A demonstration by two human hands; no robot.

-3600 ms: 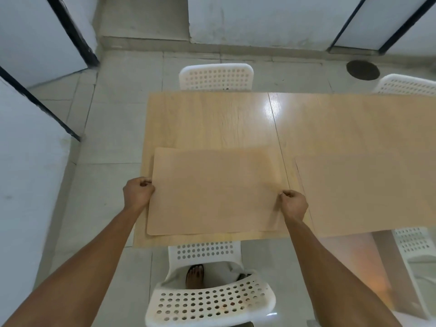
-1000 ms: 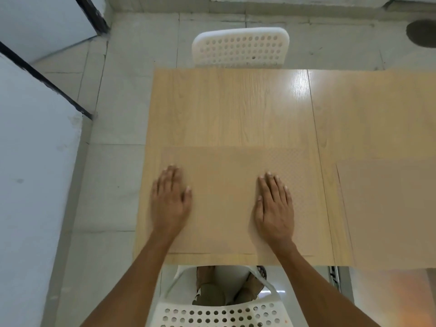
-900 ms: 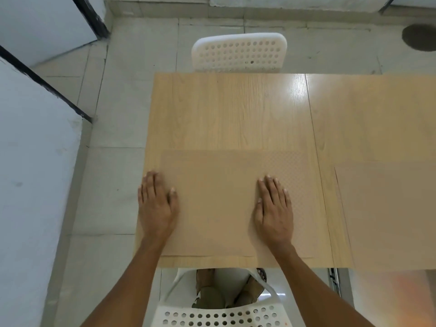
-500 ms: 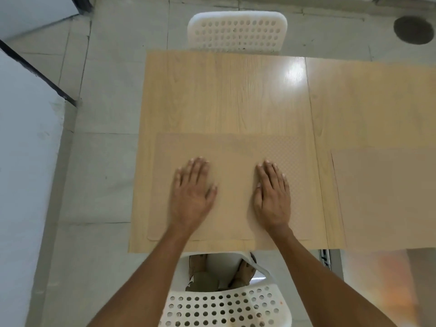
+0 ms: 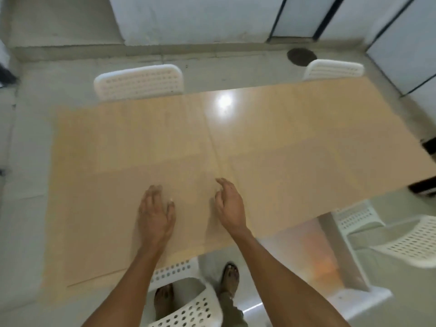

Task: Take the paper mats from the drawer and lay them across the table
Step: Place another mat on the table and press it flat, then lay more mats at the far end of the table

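A tan paper mat (image 5: 99,215) lies flat on the near left part of the light wooden table (image 5: 283,128). A second paper mat (image 5: 295,182) lies to its right along the near edge. My left hand (image 5: 157,214) hovers over the left mat with fingers spread, holding nothing. Near the seam between the two mats, my right hand (image 5: 230,204) is lifted off the surface, fingers loosely curled and empty. The frame is blurred by motion.
White perforated chairs stand at the far left (image 5: 139,82), far right (image 5: 333,69), near me (image 5: 188,303) and at the near right (image 5: 410,239). A dark round floor drain (image 5: 301,56) lies beyond the table. White walls close in at the back and right.
Both hands have lifted off the left mat, which stays in place. The view has swung up and to the right, showing more of the table and the second mat.
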